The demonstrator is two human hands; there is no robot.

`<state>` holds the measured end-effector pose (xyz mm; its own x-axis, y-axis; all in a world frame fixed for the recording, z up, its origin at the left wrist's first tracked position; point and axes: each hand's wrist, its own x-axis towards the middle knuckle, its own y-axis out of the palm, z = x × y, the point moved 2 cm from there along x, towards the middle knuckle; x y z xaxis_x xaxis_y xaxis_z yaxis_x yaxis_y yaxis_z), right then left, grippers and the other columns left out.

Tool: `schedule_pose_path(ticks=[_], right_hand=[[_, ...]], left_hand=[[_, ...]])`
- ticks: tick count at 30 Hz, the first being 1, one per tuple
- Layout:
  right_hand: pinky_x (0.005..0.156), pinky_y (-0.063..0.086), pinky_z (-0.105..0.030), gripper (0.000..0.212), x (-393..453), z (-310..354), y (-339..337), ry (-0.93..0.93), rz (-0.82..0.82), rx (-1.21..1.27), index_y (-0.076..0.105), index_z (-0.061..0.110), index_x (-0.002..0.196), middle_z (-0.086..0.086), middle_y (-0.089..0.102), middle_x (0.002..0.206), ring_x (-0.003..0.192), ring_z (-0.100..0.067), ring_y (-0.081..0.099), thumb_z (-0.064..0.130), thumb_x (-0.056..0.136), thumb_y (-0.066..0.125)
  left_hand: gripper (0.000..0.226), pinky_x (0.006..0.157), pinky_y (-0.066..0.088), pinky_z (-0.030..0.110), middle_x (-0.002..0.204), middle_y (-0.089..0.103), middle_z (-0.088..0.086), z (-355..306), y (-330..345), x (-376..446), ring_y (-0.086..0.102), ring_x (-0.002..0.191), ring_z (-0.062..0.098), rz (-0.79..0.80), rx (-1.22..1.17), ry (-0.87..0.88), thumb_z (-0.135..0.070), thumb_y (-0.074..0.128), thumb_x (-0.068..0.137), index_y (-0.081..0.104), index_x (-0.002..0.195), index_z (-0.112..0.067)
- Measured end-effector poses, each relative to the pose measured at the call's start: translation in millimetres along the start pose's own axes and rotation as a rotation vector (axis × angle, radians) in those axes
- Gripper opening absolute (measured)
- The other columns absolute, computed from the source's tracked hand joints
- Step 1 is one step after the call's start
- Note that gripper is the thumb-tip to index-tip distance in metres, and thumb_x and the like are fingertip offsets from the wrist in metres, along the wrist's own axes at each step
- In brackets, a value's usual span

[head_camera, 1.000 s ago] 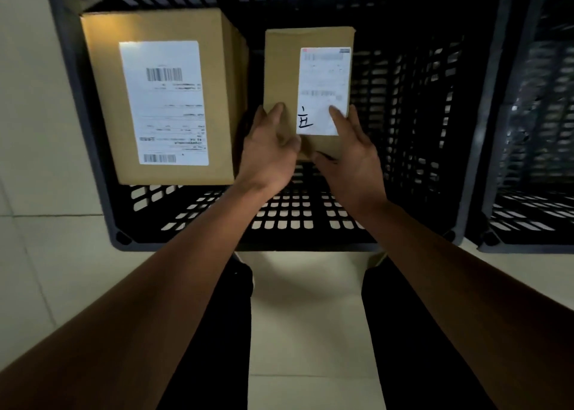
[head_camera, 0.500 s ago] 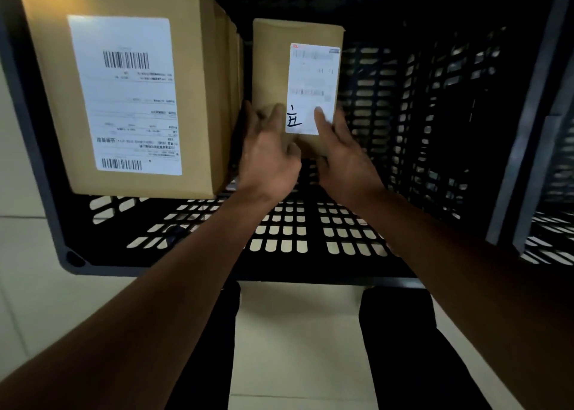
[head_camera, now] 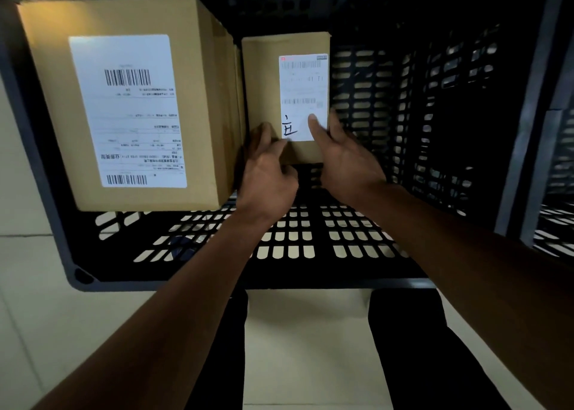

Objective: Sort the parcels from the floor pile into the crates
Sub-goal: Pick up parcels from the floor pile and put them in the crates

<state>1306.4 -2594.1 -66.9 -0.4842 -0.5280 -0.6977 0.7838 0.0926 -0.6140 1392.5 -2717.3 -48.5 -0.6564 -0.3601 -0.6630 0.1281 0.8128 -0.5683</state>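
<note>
A small brown parcel (head_camera: 264,83) with a white label and a handwritten mark lies low inside the black slotted crate (head_camera: 310,283). It sits right beside a large brown box (head_camera: 198,99) that carries a big barcode label. My left hand (head_camera: 267,176) holds the parcel's near left corner, thumb on top. My right hand (head_camera: 348,161) holds the near right corner, with its thumb on the label and its fingers along the right edge.
The crate's right half shows only its perforated bottom and walls. A second dark crate (head_camera: 556,192) stands against it on the right. Pale floor tiles (head_camera: 295,332) and my legs in dark trousers are below the crate's near rim.
The small parcel has gone deeper into the crate and closer to the large box. Both hands stay on its near end, and the view has moved nearer.
</note>
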Motion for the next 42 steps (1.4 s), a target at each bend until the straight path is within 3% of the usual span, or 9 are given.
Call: schedule_pose_path(ticks=[4, 7, 10, 13, 20, 26, 30, 35, 42], right_hand=[[0.108, 0.044, -0.049, 0.087, -0.1, 7.4, -7.4, 0.051, 0.016, -0.092, 0.006, 0.028, 0.161, -0.007, 0.003, 0.168, 0.147, -0.032, 0.025, 0.010, 0.092, 0.056], [0.102, 0.046, -0.051, 0.068, -2.9, 16.2, -22.0, 0.069, -0.031, -0.137, 0.027, 0.024, 0.152, -0.008, 0.032, 0.155, 0.138, -0.033, 0.035, 0.013, 0.092, 0.056], [0.103, 0.044, -0.052, 0.059, -21.9, 26.8, -42.2, 0.047, -0.068, -0.139, 0.035, 0.023, 0.147, -0.007, 0.044, 0.145, 0.133, -0.034, 0.041, 0.015, 0.092, 0.055], [0.106, 0.044, -0.052, 0.056, -61.5, 30.9, -66.7, 0.018, -0.131, -0.086, 0.040, 0.022, 0.148, -0.005, 0.048, 0.144, 0.132, -0.034, 0.045, 0.019, 0.094, 0.054], [0.104, 0.048, -0.054, 0.056, -175.7, 40.3, -127.5, 0.057, -0.247, 0.140, 0.045, 0.021, 0.148, -0.005, 0.051, 0.147, 0.130, -0.035, 0.051, 0.022, 0.093, 0.056], [0.097, 0.053, -0.051, 0.051, -273.5, 64.3, -185.3, 0.170, -0.378, 0.318, 0.046, 0.018, 0.144, -0.006, 0.053, 0.144, 0.122, -0.035, 0.056, 0.022, 0.095, 0.058], [0.098, 0.052, -0.051, 0.056, -344.0, 75.4, -225.1, 0.281, -0.440, 0.391, 0.043, 0.021, 0.149, -0.016, 0.061, 0.133, 0.120, -0.039, 0.057, 0.022, 0.096, 0.057], [0.099, 0.051, -0.049, 0.052, -432.3, 71.9, -270.1, 0.374, -0.581, 0.519, 0.048, 0.019, 0.148, -0.016, 0.064, 0.130, 0.120, -0.038, 0.057, 0.023, 0.096, 0.056], [0.100, 0.052, -0.045, 0.045, -551.1, 23.4, -300.0, 0.429, -0.718, 0.596, 0.053, 0.022, 0.143, -0.007, 0.062, 0.137, 0.120, -0.030, 0.060, 0.028, 0.098, 0.057]], left_hand=[[0.054, 0.124, 0.027, 0.036, 0.170, 0.014, 0.005, -1.2, -1.2, -0.7, 0.018, 0.156, 0.022, -0.011, 0.030, 0.015, -0.012, 0.059, 0.095, 0.052, 0.148, -0.019], [0.049, 0.122, 0.030, 0.031, 0.160, 0.036, 0.010, -7.3, -8.2, -4.3, 0.033, 0.149, 0.022, -0.029, -0.002, 0.011, -0.017, 0.060, 0.094, 0.057, 0.142, -0.020], [0.043, 0.117, 0.035, 0.026, 0.145, 0.056, 0.007, -20.7, -26.1, -17.9, 0.050, 0.136, 0.021, -0.092, -0.068, -0.050, -0.020, 0.061, 0.095, 0.061, 0.138, -0.017], [0.040, 0.113, 0.037, 0.022, 0.140, 0.062, 0.001, -42.9, -49.2, -41.8, 0.055, 0.131, 0.016, -0.126, -0.117, -0.049, -0.021, 0.060, 0.098, 0.061, 0.138, -0.018], [0.041, 0.112, 0.045, 0.035, 0.139, 0.063, 0.005, -93.8, -104.9, -116.4, 0.060, 0.127, 0.020, -0.048, -0.095, 0.060, -0.017, 0.062, 0.099, 0.059, 0.139, -0.010], [0.036, 0.103, 0.049, 0.026, 0.126, 0.069, -0.002, -159.8, -163.3, -203.3, 0.064, 0.116, 0.012, -0.020, -0.109, 0.136, -0.014, 0.057, 0.099, 0.063, 0.135, -0.016], [0.034, 0.103, 0.051, 0.032, 0.125, 0.069, 0.000, -213.1, -199.2, -255.7, 0.065, 0.113, 0.014, 0.089, 0.002, 0.250, -0.019, 0.059, 0.099, 0.064, 0.133, -0.020], [0.034, 0.104, 0.051, 0.038, 0.127, 0.066, -0.004, -283.5, -240.5, -310.3, 0.063, 0.116, 0.015, 0.138, 0.128, 0.353, -0.024, 0.060, 0.100, 0.063, 0.134, -0.023], [0.036, 0.106, 0.049, 0.033, 0.125, 0.069, -0.007, -401.1, -221.0, -382.6, 0.062, 0.116, 0.010, 0.225, 0.264, 0.571, -0.029, 0.063, 0.099, 0.064, 0.134, -0.021]])
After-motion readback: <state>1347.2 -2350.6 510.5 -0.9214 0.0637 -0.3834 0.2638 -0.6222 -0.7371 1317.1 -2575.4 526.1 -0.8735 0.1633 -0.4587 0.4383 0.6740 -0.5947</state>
